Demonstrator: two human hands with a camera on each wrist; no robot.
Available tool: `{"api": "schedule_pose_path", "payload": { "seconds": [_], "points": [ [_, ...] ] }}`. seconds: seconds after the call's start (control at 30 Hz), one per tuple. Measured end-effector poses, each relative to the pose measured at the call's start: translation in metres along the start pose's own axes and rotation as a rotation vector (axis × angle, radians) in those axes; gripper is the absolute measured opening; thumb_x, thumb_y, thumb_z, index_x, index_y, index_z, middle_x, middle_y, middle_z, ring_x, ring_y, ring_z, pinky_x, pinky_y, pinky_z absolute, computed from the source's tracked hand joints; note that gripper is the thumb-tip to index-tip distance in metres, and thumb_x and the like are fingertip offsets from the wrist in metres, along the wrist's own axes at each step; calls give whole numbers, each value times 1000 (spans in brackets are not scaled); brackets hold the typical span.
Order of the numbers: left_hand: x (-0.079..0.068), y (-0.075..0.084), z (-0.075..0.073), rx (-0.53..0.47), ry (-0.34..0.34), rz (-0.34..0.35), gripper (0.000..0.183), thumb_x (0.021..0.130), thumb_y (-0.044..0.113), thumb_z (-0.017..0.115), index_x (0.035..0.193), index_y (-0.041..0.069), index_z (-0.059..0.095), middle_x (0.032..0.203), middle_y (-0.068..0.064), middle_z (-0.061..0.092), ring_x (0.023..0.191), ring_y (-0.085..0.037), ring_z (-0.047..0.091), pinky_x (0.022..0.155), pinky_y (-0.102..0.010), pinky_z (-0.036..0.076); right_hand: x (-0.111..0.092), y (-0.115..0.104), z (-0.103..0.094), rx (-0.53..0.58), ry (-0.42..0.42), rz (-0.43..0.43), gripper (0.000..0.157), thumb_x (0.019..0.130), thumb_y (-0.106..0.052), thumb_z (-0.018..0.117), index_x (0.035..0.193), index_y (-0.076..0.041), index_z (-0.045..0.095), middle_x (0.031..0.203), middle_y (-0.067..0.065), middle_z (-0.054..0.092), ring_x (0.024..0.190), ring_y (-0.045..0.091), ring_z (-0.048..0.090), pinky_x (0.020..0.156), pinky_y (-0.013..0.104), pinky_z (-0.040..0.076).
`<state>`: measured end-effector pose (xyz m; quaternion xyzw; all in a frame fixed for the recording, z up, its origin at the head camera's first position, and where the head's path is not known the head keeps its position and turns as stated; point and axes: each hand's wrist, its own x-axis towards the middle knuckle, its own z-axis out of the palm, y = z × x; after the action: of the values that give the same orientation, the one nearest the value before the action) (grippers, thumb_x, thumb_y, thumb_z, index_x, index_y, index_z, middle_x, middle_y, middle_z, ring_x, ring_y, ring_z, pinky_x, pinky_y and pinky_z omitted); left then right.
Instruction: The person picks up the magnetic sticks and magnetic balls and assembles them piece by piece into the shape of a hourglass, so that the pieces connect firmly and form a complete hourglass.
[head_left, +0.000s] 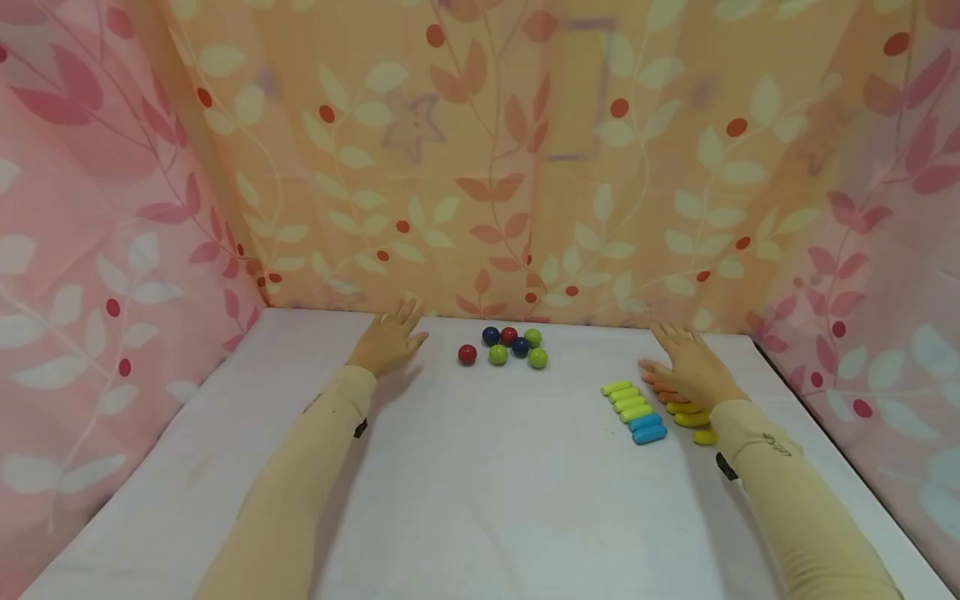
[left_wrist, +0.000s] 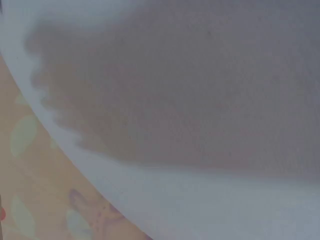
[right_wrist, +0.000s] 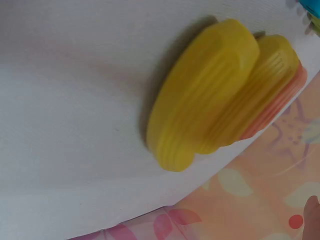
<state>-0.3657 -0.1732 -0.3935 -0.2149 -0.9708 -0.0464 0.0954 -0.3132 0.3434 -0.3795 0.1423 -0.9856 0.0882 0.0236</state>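
Note:
My left hand (head_left: 386,340) is spread over the back left of the white table, its fingers straight and nothing in its grip. Only the hand's shadow shows in the left wrist view. On the right, my right hand (head_left: 696,367) reaches out with extended fingers above orange sticks (head_left: 666,390) and yellow sticks (head_left: 688,417), partly covering them. Up close in the right wrist view, the yellow sticks (right_wrist: 200,95) are ridged and rounded, lying side by side with an orange stick (right_wrist: 277,107) behind. A fingertip (right_wrist: 312,220) shows at the lower right corner there.
Lime sticks (head_left: 626,400) and two blue sticks (head_left: 648,428) lie in a row left of the right hand. Several small red, navy and green balls (head_left: 498,354) cluster at the table's back middle. Floral cloth (head_left: 487,167) walls the back and sides.

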Motion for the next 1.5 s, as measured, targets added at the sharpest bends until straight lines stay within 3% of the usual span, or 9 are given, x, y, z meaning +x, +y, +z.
{"api": "schedule_pose_path", "payload": {
  "seconds": [0.43, 0.67, 0.87, 1.0, 1.07, 1.13, 1.27, 1.37, 1.5],
  "points": [
    [3, 19, 15, 43, -3, 80, 61, 106, 39, 39, 156, 6, 28, 163, -16, 27, 151, -37, 25, 123, -57, 20, -10, 8, 11, 53, -42, 23, 81, 100, -45, 53, 154, 6, 22, 162, 31, 12, 151, 46, 7, 122, 64, 2],
    [5, 23, 22, 63, -25, 100, 61, 107, 39, 36, 157, 6, 27, 163, -16, 26, 151, -35, 25, 123, -55, 23, -12, 6, 6, 202, -35, 90, 88, 98, -54, 52, 156, 4, 18, 163, 30, 7, 148, 54, 3, 118, 68, 3],
    [4, 28, 24, 81, -33, 117, 60, 107, 39, 36, 157, 8, 26, 163, -14, 29, 151, -33, 28, 123, -54, 22, -10, 7, 12, 165, -41, 69, 80, 101, -47, 51, 156, 2, 20, 162, 29, 11, 151, 48, 5, 120, 65, 4],
    [4, 33, 23, 72, -51, 105, 59, 107, 38, 36, 157, 8, 27, 163, -13, 28, 151, -33, 26, 123, -54, 21, -11, 6, 15, 173, -47, 84, 85, 98, -50, 56, 156, 1, 21, 163, 27, 13, 151, 47, 7, 120, 66, 7],
    [4, 34, 22, 47, -61, 101, 59, 107, 37, 36, 157, 7, 27, 163, -14, 27, 152, -35, 24, 123, -55, 21, -11, 4, 16, 196, -55, 101, 87, 96, -52, 57, 156, 0, 22, 163, 28, 14, 150, 49, 9, 118, 68, 9],
    [5, 36, 22, -1, -70, 97, 59, 106, 35, 38, 157, 6, 26, 163, -16, 26, 152, -37, 23, 123, -54, 21, -11, 3, 17, 232, -58, 132, 88, 95, -53, 59, 156, -1, 23, 162, 29, 16, 148, 49, 20, 117, 68, 16],
    [8, 38, 24, -127, -83, 64, 63, 104, 31, 44, 157, 4, 25, 163, -19, 24, 151, -40, 23, 124, -52, 22, -13, 3, 22, 340, -64, 222, 85, 94, -51, 63, 155, -3, 28, 149, 32, 41, 124, 42, 54, 108, 62, 39],
    [11, 40, 26, -220, -89, 20, 64, 101, 29, 50, 156, 5, 27, 162, -21, 27, 149, -40, 28, 123, -51, 25, -12, 3, 25, 429, -75, 290, 83, 93, -47, 66, 153, -2, 32, 136, 33, 54, 98, 28, 68, 96, 49, 51],
    [14, 43, 26, -370, -78, -36, 61, 98, 22, 54, 153, 6, 35, 156, -21, 38, 145, -39, 36, 121, -52, 28, -10, 3, 26, 573, -90, 387, 81, 93, -44, 68, 152, -1, 34, 140, 30, 49, 80, 16, 70, 83, 30, 55]
  ]
}}
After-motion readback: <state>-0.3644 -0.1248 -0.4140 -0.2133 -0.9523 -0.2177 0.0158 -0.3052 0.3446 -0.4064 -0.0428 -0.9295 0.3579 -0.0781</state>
